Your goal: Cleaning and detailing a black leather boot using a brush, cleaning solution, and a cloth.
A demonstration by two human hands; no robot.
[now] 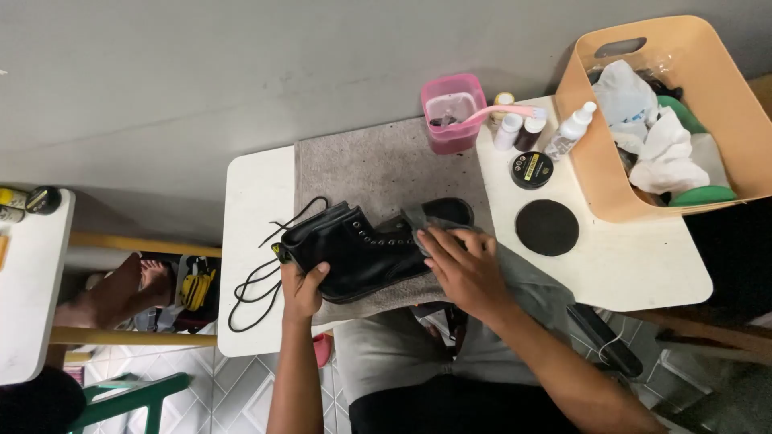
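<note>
A black lace-up boot lies on its side on a grey towel spread over a white table. My left hand grips the boot at its heel and ankle end. Over the boot's front my right hand presses a grey cloth, whose loose end trails off toward my lap. Black laces lie loose on the table to the left of the boot.
A pink tub with a toothbrush, small bottles, a round polish tin and its black lid stand at the back right. A tan bin holds rags. Another white table is at the left.
</note>
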